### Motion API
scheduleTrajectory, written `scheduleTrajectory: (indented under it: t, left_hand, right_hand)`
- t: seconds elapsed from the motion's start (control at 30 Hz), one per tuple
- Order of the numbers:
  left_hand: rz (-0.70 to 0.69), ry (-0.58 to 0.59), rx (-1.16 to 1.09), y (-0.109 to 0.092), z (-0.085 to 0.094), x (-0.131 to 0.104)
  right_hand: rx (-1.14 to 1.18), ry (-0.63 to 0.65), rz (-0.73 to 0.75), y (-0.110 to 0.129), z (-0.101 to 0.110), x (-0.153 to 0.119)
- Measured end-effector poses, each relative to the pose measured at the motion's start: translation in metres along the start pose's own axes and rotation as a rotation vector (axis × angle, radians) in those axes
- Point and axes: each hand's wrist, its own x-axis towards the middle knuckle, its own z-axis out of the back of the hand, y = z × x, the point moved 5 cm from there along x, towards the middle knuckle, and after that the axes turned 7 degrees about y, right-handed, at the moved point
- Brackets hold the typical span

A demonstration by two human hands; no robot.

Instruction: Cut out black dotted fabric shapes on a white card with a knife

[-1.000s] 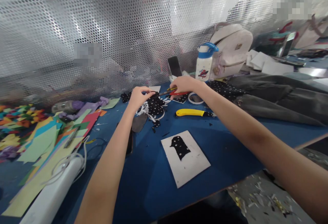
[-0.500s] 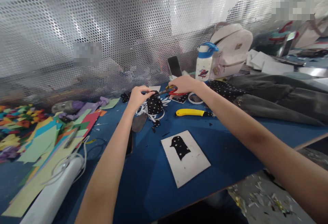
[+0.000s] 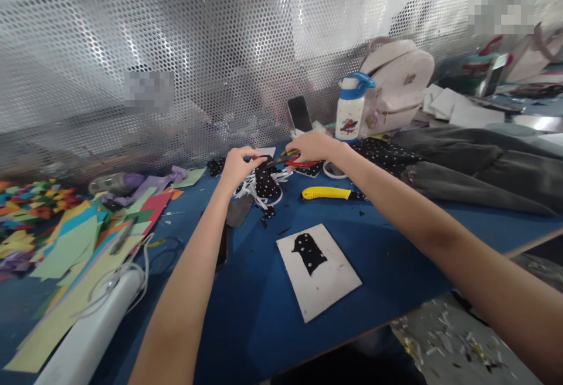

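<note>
Between the thumb and fingers of my left hand (image 3: 241, 165) is the upper edge of a black fabric piece with white dots (image 3: 266, 185), which hangs over a pile of white paper strips (image 3: 247, 188). My right hand (image 3: 311, 147) grips a pair of scissors (image 3: 303, 164) with red on the handles. Their dark blades point left and reach the fabric close to my left fingertips. Nearer to me, a white board (image 3: 328, 291) lies flat with a small cut piece of the same dotted fabric (image 3: 310, 253) on it.
A yellow utility knife (image 3: 328, 193) lies below my right hand. A blue-lidded bottle (image 3: 349, 109), a phone (image 3: 299, 115) and a pale backpack (image 3: 398, 85) stand near the perforated metal screen (image 3: 211, 50). Coloured paper (image 3: 70, 244) and a white power strip (image 3: 92, 332) fill the left side.
My right hand and the scissors have shifted slightly left, the blades further along the fabric. The hanging fabric has changed shape, its lower part swinging a little right. My left hand has barely moved.
</note>
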Motion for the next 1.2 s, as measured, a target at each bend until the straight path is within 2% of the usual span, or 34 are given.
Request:
scheduleTrajectory:
  t: [0.57,1.2]
  left_hand:
    - [0.025,-0.035,-0.021,0.003,0.003,0.000]
    - [0.094,-0.059,-0.093,0.004,0.004,0.000]
  right_hand:
    - [-0.106,0.016,-0.054,-0.003,0.002,0.001]
    - [-0.107,0.009,-0.018,0.014,0.000,0.003]
